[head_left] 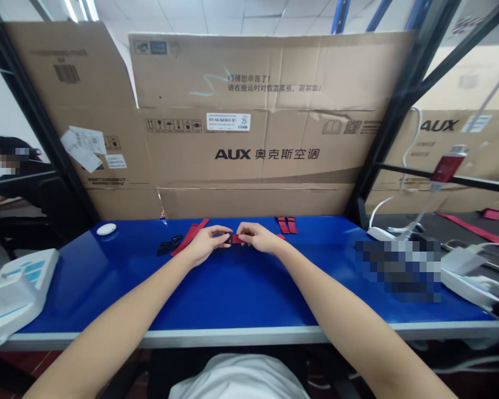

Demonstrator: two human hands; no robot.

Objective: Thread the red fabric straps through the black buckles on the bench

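The left grip (208,244) pinches a black piece (230,239); the right grip (254,237), at its three o'clock, pinches red strap (237,239), seemingly steadying both.

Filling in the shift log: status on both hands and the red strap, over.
Left hand pinching black piece. Right hand pinching red strap between them. Nearby: black items left of left hand, two short red strips beyond right.

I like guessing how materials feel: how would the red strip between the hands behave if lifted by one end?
The red strip would probably droop, since it looks thin and ribbon-like. It is likely light: the right hand pinches it with fingertips. Being flat, it seems unlikely to roll.
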